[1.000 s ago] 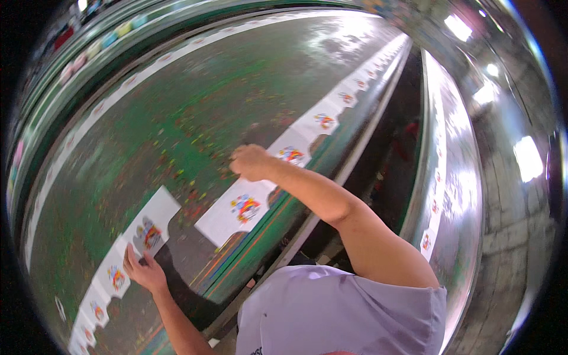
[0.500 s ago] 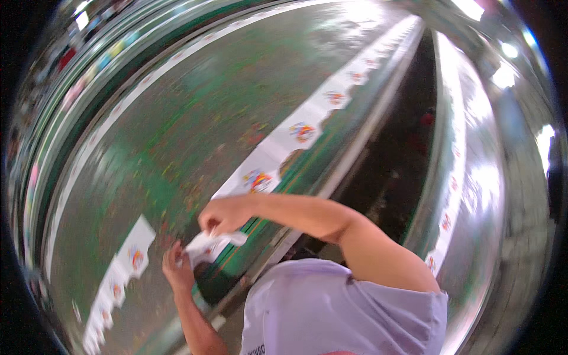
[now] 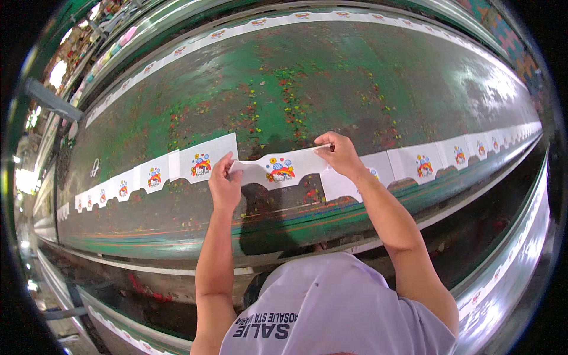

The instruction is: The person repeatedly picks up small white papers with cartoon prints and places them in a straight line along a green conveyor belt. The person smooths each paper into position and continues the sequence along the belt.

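Observation:
A white cut fabric piece with a colourful cartoon print is stretched between my hands, above the long printing table. My left hand pinches its left end, thumb and fingers pressed together. At the upper right corner, my right hand has the other end between thumb and fingertips. Just left of the held piece lies a similar printed piece, flat on the table. To the right another printed piece lies partly under my right hand and forearm, which hide some of its print.
The long green and dark table is speckled with red and yellow paint spots. Rows of printed pieces run along its near edge and its far edge. Another table with prints stands at the lower right, across a dark gap.
My hands were close together over the bunched fabric piece; now they are apart and the piece is spread out between them. The view has turned to face the table more squarely.

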